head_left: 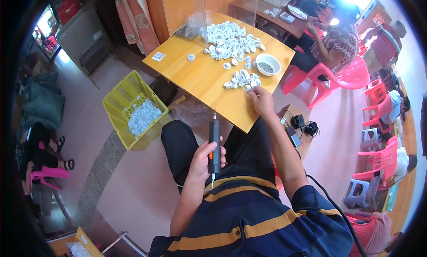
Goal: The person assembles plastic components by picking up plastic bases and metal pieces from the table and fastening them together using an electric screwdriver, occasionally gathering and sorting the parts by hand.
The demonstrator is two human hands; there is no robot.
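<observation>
My left hand is wrapped round a black electric screwdriver, held upright over my lap with its bit pointing away from me and a white cable at its lower end. At the table's right side my right hand has its fingers pinched on a small white round plastic part. That part lies at the near edge of a small group of similar parts. Beyond them spreads a larger heap of white plastic parts. To the right stands a white bowl of small metal screws.
The yellow wooden table has a corner pointing toward me. A yellow plastic basket with many white parts stands on the floor at left. Black adapters and cables lie on a low surface at right. A person sits on a pink chair.
</observation>
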